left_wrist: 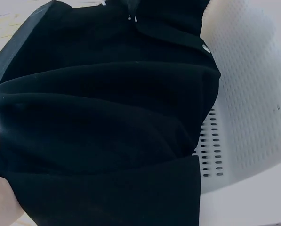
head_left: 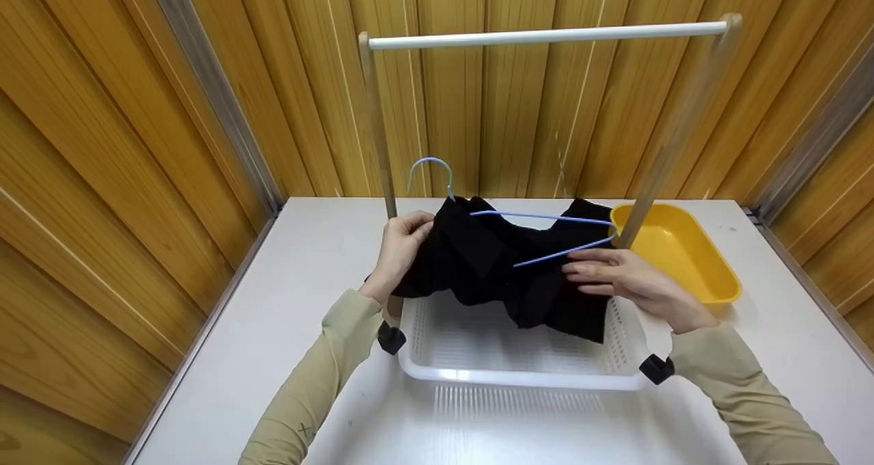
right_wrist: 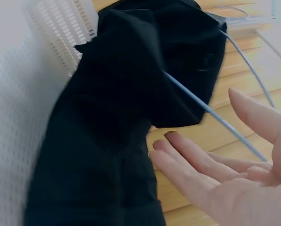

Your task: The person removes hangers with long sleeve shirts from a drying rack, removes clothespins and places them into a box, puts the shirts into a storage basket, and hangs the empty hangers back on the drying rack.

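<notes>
A black shirt [head_left: 471, 253] with small pale buttons is held bunched over the white basket. My left hand [head_left: 399, 250] pinches its left side between thumb and fingers. From the collar area rises the hook of a thin blue hanger [head_left: 539, 215]; one hanger arm is inside the cloth on the left, while the other sticks out to the right. Beside that bare end is my right hand [head_left: 631, 277], its fingers extended and apart from each other. In the right wrist view the right palm [right_wrist: 253, 197] faces the hanger wire, and nothing is gripped in it.
The white perforated basket [head_left: 522, 379] stands on the white table [head_left: 307, 246] below the shirt. Behind it is a rack with a white bar [head_left: 546, 37] on wooden posts. A yellow tub [head_left: 720, 277] sits by the right post. Wood-patterned walls enclose the back and sides.
</notes>
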`<state>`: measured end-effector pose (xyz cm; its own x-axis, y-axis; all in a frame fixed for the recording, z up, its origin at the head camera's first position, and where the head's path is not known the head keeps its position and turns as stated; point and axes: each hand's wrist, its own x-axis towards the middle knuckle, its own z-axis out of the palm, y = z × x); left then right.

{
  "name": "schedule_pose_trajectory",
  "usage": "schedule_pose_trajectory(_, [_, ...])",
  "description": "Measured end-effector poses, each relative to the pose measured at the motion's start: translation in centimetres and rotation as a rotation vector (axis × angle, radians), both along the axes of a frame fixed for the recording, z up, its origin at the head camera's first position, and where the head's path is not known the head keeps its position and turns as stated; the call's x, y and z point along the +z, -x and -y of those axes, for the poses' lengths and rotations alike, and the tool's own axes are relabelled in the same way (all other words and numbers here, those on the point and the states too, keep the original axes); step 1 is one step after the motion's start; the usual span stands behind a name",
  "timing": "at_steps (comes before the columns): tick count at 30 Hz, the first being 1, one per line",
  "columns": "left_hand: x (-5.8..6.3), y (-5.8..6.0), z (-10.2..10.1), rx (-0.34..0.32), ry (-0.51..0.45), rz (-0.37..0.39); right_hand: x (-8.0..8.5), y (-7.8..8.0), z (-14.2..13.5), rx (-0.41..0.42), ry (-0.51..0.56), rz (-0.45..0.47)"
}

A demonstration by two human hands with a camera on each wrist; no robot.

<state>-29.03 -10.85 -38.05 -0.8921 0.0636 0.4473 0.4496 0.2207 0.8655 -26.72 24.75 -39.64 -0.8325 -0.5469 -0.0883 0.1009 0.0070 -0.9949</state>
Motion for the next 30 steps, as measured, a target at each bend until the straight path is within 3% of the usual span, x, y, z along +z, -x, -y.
schedule_pose_trajectory(11, [0.2,-0.3,-0.2,-0.012,0.022,-0.023,3.2,-0.1,-1.1,-0.22,0.127,-0.126])
schedule_pose_trajectory(14, [0.9,-1.0,-0.4,-0.023,0.024,-0.025,3.7,-0.2,-1.0,-0.268,0.11,-0.187])
schedule_pose_trajectory(18, [0.9,-1.1,-0.5,-0.03,0.028,-0.024,3.9,-0.3,-0.4,-0.314,0.046,-0.319])
schedule_pose_trajectory(22, [0.1,-0.4,-0.5,-0.019,0.043,-0.022,4.1,-0.5,0.4,-0.342,-0.012,-0.427])
schedule_pose_trajectory(30, [0.2,-0.5,-0.6,-0.014,0.078,-0.021,4.3,-0.4,1.6,-0.364,-0.046,-0.522])
